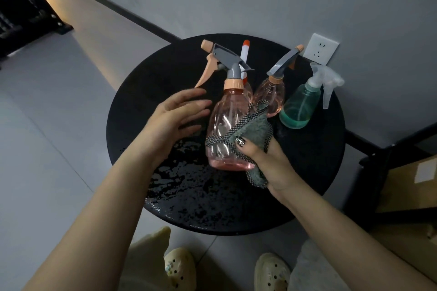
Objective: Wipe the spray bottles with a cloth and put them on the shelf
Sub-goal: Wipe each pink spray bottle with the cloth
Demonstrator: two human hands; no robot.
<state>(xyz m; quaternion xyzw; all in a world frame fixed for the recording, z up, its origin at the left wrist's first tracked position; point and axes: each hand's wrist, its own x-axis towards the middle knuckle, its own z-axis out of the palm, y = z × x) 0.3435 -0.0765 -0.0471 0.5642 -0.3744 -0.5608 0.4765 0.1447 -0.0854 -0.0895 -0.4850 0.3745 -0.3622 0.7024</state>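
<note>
My right hand (262,158) grips the cloth (254,130) and presses it against the near pink bottle (225,130), thumb on top of the fabric. My left hand (176,117) is spread, fingers straight, just beside the bottle's other side; I cannot tell whether the fingertips touch it. The bottle sits between my hands over the table (319,172), its long axis roughly upright and leaning slightly away from me, its nozzle pointing past my left fingertips, trigger hanging above them.

Beyond my right hand stands a second pink bottle (272,92), just behind the cloth, its sprayer aimed away toward the wall. Further right of it is a green bottle (299,106) with a clear sprayer, close to the table's far right edge and the socket (320,48). Behind the held bottle, a white sprayer with an orange tip (244,54) pokes up.

Below my wrists the tabletop is wet and open as far as the near edge. Left of my left hand there is bare table out to the rim, then floor. Right of my right forearm, past the rim, is a dark shelf frame (378,172) with a cardboard box (411,184).
</note>
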